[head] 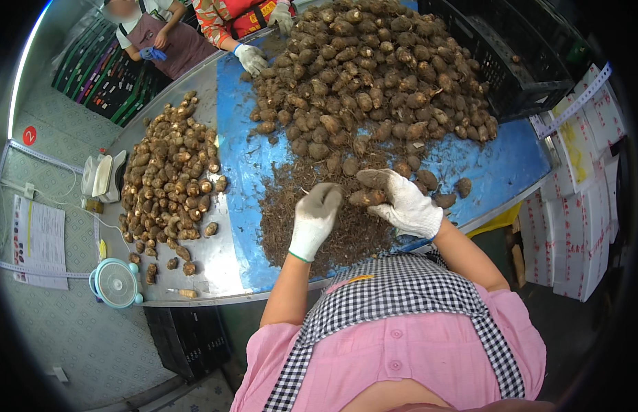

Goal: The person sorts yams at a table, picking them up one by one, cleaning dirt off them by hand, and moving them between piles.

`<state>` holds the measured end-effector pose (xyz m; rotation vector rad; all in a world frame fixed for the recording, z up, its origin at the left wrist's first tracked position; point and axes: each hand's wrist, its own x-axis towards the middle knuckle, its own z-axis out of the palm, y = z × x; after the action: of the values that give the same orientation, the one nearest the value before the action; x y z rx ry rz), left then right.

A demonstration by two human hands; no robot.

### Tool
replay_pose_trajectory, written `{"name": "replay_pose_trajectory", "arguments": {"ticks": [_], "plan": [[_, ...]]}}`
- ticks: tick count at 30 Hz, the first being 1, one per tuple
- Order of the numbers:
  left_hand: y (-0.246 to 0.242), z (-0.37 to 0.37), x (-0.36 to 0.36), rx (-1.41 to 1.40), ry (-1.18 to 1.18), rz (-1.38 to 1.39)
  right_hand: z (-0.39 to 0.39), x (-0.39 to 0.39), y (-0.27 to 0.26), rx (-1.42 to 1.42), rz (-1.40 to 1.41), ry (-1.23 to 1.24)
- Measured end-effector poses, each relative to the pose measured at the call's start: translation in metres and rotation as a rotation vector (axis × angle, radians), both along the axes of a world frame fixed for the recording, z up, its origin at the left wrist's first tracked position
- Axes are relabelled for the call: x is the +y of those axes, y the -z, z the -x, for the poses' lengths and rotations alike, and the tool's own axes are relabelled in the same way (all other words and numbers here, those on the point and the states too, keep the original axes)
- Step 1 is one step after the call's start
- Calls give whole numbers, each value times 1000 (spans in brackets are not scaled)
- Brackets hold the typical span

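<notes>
My left hand, in a white knit glove with soiled fingers, hovers over brown root debris with its fingers curled; whether anything is in it is hidden. To its right my right hand, gloved alike, holds a brown taro corm between fingers and thumb. Beyond both hands rises a large heap of hairy, soil-covered taro corms on the blue table covering. Loose corms, such as one taro corm, lie beside my right hand. A second heap of cleaner taro corms sits on bare metal at the left.
A knife lies at the near left edge, by a small fan and a scale. Black plastic crates stand at the back right, white cartons at the right. Across the table a co-worker's gloved hand touches the large heap.
</notes>
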<state>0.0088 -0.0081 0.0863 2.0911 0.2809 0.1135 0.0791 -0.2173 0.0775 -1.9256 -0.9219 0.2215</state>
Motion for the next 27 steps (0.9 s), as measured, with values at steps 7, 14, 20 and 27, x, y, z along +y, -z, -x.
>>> {"name": "replay_pose_trajectory", "arguments": {"ticks": [7,14,20,27], "plan": [[11,1,-13,23,82,63,-1,10,-14,39,44,-44],[30,3,-19,-21,-25,149,-4,8,-4,17,87,-47],[8,3,-25,-109,123,55,-1,10,-5,-116,120,-4],[27,-2,1,62,-86,259,2,14,-13,178,-20,-1]]}}
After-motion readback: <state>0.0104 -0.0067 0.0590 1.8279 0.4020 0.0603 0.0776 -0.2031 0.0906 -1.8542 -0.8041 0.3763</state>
